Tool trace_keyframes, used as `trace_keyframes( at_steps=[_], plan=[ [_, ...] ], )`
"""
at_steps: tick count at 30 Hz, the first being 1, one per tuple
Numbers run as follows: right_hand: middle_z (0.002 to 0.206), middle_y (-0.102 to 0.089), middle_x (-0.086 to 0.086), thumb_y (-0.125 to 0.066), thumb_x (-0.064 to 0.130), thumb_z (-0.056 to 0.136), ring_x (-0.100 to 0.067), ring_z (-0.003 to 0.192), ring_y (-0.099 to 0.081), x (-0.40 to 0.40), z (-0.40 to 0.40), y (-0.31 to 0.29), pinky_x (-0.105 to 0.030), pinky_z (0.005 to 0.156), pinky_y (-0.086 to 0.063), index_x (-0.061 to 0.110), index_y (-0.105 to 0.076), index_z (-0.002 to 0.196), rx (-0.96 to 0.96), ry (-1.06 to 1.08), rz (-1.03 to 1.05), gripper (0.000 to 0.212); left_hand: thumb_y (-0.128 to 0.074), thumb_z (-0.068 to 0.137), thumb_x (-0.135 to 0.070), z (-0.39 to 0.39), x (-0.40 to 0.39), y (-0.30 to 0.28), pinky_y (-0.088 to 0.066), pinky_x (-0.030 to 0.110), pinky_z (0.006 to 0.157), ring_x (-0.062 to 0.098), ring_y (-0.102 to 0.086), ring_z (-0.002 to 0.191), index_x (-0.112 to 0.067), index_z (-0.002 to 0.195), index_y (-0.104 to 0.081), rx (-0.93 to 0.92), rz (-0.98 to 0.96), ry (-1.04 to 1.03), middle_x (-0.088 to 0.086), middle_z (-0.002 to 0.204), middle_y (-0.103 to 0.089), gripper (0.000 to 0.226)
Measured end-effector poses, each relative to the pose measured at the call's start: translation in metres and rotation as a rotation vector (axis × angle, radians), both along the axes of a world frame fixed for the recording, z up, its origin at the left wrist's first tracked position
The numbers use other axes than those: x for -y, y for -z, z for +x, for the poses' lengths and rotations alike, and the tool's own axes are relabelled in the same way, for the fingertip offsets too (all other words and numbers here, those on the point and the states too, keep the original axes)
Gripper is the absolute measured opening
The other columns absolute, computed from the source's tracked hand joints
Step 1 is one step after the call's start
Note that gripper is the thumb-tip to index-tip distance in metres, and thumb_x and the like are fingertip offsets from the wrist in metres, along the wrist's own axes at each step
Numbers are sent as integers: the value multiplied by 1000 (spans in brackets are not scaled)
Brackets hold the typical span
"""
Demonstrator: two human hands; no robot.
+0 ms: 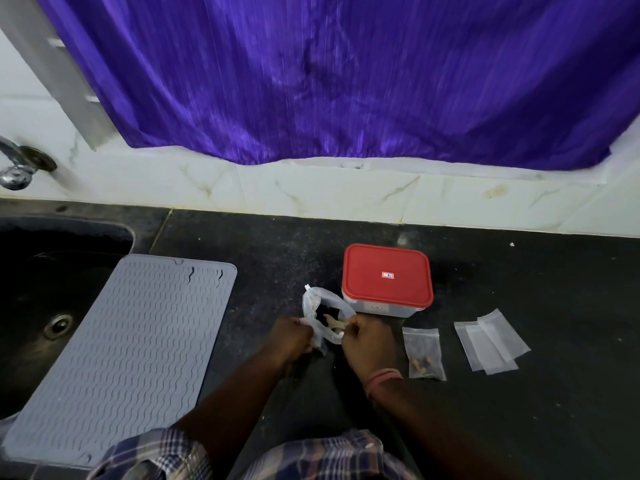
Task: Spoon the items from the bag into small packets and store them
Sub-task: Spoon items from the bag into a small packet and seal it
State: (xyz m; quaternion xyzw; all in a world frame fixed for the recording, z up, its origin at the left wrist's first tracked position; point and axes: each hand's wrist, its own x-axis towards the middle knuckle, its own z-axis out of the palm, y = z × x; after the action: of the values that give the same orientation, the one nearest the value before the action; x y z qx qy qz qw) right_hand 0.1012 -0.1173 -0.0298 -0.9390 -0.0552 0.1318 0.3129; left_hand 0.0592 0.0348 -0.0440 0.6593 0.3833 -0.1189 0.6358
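On the dark counter (519, 427), the left hand (292, 337) grips one side of the clear bag (317, 306) while the right hand (369, 341) pinches its other edge. Right of them lie a filled packet (425, 353) and empty packets (490, 342). Farther back stands a red-lidded box (387, 277); a grey mat (138, 341) lies left.

The counter (519, 410) is dark speckled stone, fairly matt. Thin clear plastic makes up the bag (323, 317) and the packets (490, 342). The box lid (386, 275) is smooth red plastic. A ribbed grey rubbery mat (131, 341) lies left; shiny purple cloth (329, 81) hangs far behind.
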Motion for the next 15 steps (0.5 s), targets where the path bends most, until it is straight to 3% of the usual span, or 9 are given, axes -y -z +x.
trace_keyframes(
  at_steps=[3,6,13,15],
  plan=[
    [67,-74,0,-54,18,86,-16,60,-70,-5,4,4,-41,70,-62,18,-76,82,-301,312,359,23,-55,79,12,2,1,0,-44,27,52,20,-57,52,-2,66,-73,-22,-5,4,11,55,-64,26],
    [66,-72,-13,-51,1,89,-26,56,-66,-2,7,13,-42,66,-60,7,-74,86,-473,567,612,24,-55,81,11,5,2,1,-45,26,51,17,-57,50,-3,70,-73,-20,4,9,12,58,-65,25],
    [61,-66,-17,-46,-10,87,-24,50,-59,12,11,8,-32,49,-55,-5,-69,84,-450,751,752,24,-60,85,0,9,1,8,-53,36,60,25,-65,59,-4,84,-73,-31,97,-40,15,67,-71,14],
    [62,-66,-19,-48,-10,87,-23,49,-59,13,14,7,-31,48,-55,-7,-69,87,-453,768,777,22,-65,81,-4,10,-3,6,-60,41,69,29,-72,67,-9,86,-76,-8,181,-91,13,71,-75,13]
  ],
)
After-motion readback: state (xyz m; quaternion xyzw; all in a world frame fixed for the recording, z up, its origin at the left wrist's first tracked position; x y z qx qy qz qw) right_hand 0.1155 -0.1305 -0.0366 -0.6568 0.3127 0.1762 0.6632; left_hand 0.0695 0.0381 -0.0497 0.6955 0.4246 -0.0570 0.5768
